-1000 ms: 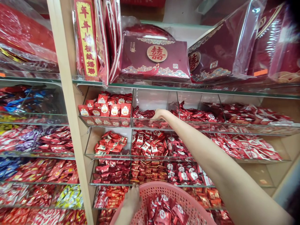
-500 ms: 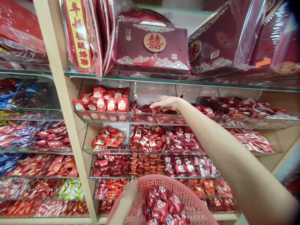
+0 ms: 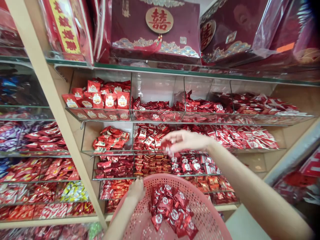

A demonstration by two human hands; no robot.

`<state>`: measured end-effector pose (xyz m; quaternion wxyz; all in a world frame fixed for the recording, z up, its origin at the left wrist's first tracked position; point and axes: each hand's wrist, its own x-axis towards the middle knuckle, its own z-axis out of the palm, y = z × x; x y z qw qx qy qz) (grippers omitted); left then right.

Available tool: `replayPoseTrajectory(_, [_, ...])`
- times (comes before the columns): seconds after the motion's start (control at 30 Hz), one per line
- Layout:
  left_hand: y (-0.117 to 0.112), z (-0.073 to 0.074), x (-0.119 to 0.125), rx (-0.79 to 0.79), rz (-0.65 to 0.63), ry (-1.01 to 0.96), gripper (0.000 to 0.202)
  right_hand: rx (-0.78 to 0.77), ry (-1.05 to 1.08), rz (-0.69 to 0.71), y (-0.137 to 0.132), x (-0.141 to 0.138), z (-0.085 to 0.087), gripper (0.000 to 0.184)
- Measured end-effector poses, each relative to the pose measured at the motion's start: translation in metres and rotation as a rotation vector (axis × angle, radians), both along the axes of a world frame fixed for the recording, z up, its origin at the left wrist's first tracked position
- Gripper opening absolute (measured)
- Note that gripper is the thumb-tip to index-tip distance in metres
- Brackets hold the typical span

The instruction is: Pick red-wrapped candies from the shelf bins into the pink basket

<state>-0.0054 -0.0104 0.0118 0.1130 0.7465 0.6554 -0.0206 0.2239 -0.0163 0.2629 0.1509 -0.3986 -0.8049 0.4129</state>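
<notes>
My left hand [image 3: 136, 188] is closed on the rim of a pink plastic basket [image 3: 210, 203] with a perforated wall. A heap of small red candy packets [image 3: 172, 210] with round white labels lies inside it. My right hand [image 3: 186, 141] hangs above the basket's far side, in front of the second candy row. Its fingers are curled around red candy packets [image 3: 168, 145], blurred by motion; how many I cannot tell. Behind and above it, a clear bin holds similar dark red packets [image 3: 153, 106].
Glass shelves with divided bins rise in front, filled with red packets [image 3: 110, 138] and orange-red ones [image 3: 152, 163]. Maroon gift bags [image 3: 155, 33] stand on the top shelf. A wooden upright [image 3: 53, 100] separates another candy rack on the left, with yellow packets [image 3: 75, 191].
My right hand has come out of the upper bin and down toward the basket, now with red packets in its fingers. The view has tilted down; my left hand keeps to the rim.
</notes>
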Motion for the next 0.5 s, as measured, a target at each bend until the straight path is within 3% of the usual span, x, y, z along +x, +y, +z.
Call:
replayPoseTrajectory(0.13, [0.000, -0.001, 0.002, 0.010, -0.007, -0.003, 0.049, 0.079, -0.173, -0.025, -0.007, 0.014, -0.107, 0.057])
replayPoseTrajectory(0.23, [-0.001, 0.000, 0.003, 0.005, -0.008, 0.023, 0.048, 0.148, -0.314, -0.181, -0.007, 0.023, -0.168, 0.053])
replayPoseTrajectory(0.33, [-0.003, 0.002, 0.005, -0.008, -0.005, 0.045, 0.047, 0.218, -0.481, -0.264, -0.012, 0.021, -0.198, 0.054])
replayPoseTrajectory(0.5, [-0.002, 0.002, 0.004, 0.001, -0.009, 0.039, 0.046, 0.249, -0.563, -0.145, -0.031, -0.003, -0.218, 0.053])
